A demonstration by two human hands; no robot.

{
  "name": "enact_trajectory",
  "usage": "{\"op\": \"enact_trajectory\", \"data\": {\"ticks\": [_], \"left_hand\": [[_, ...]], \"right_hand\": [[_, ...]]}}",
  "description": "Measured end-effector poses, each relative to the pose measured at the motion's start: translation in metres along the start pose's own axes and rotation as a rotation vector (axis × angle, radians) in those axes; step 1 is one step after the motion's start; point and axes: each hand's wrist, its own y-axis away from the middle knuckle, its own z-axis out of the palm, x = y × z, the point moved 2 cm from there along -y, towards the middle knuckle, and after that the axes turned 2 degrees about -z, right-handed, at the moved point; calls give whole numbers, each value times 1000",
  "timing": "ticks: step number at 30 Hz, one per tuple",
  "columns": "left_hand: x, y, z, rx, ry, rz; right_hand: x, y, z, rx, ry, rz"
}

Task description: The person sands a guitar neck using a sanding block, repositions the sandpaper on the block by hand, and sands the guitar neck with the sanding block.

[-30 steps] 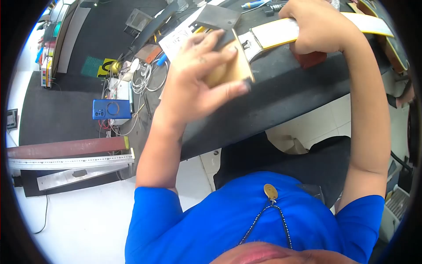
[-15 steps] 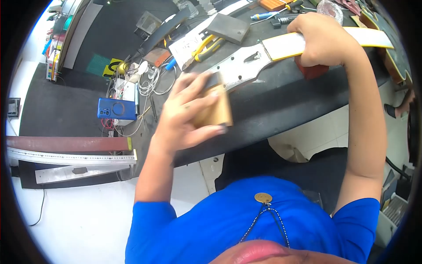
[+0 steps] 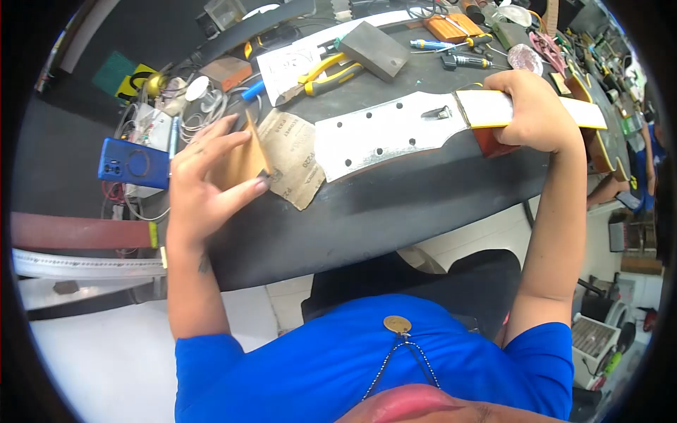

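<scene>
A guitar neck with a silvery-white headstock (image 3: pixel 381 130) lies across the bench, tuner holes facing up. My right hand (image 3: pixel 536 113) wraps around its neck (image 3: pixel 582 113), which has yellow edging, just past the nut; a red block (image 3: pixel 496 143) sits underneath. On the left, my left hand (image 3: pixel 204 176) grips a flat tan sanding block (image 3: pixel 243 158) by its edges, tilted up and apart from the headstock. Between block and headstock lies a creased sheet of brown sandpaper (image 3: pixel 290 158), printed backing up, marked P220.
Behind the headstock are a dark grey block (image 3: pixel 374 51), yellow-handled pliers (image 3: pixel 333 76) and a white paper (image 3: pixel 285 74). A blue phone (image 3: pixel 134 162) and tangled cables (image 3: pixel 201 106) lie left. A steel ruler (image 3: pixel 92 264) is at lower left. Another person's arm (image 3: pixel 612 189) shows far right.
My left hand has moved left, off the headstock's end, with the sanding block. The sandpaper sheet now shows on the bench. My right hand keeps its hold on the neck; the view has shifted.
</scene>
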Motion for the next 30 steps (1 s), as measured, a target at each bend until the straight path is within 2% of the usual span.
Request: {"op": "enact_trajectory", "data": {"ticks": [1, 5, 9, 14, 30], "left_hand": [[4, 3, -1, 18, 56, -19], [14, 11, -2, -62, -107, 116], [25, 11, 1, -37, -63, 217], [28, 12, 1, -42, -106, 213], [32, 17, -3, -100, -28, 257]], "right_hand": [[0, 0, 0, 2, -6, -4], [-4, -1, -2, -27, 52, 46], [-8, -3, -2, -33, 21, 43], [-5, -2, -1, -48, -79, 82], [-12, -1, -3, -33, -3, 112]]}}
